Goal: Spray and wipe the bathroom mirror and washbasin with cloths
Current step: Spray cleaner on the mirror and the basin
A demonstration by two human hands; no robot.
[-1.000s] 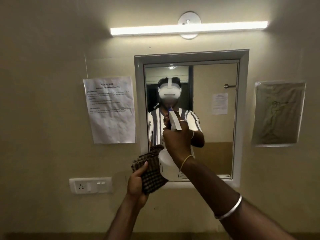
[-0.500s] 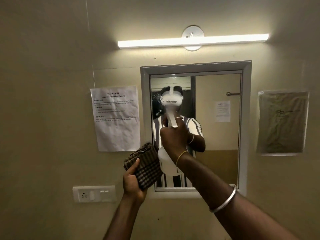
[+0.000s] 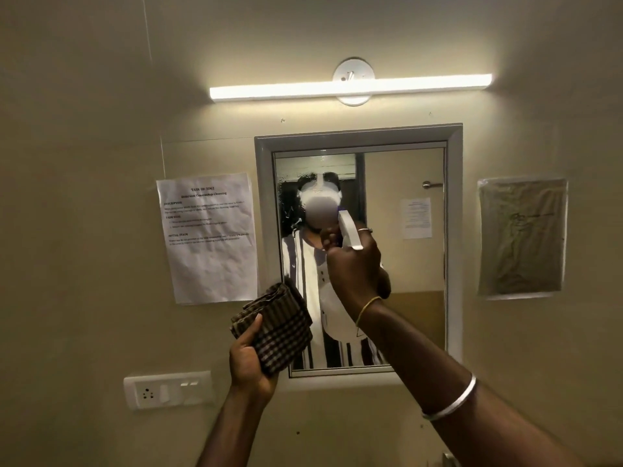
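While our right hand [image 3: 354,271] is raised in front of the mirror [image 3: 404,264], its fingers are curled round the neck of the white spray bottle [image 3: 350,230], whose nozzle points at the glass near its upper middle. Fine droplets [image 3: 286,197] speckle the mirror's upper left part. Our left hand [image 3: 251,362] sits lower, just before the mirror's bottom left corner, gripping a folded brown checked cloth [image 3: 276,326] with the thumb laid across its face. A lit tube light [image 3: 350,87] runs above the mirror's frame. A printed notice [image 3: 209,237] is stuck to the wall on the left, a switch and socket plate [image 3: 168,389] sits below it, and a sheet in a plastic sleeve [image 3: 522,237] hangs on the right.
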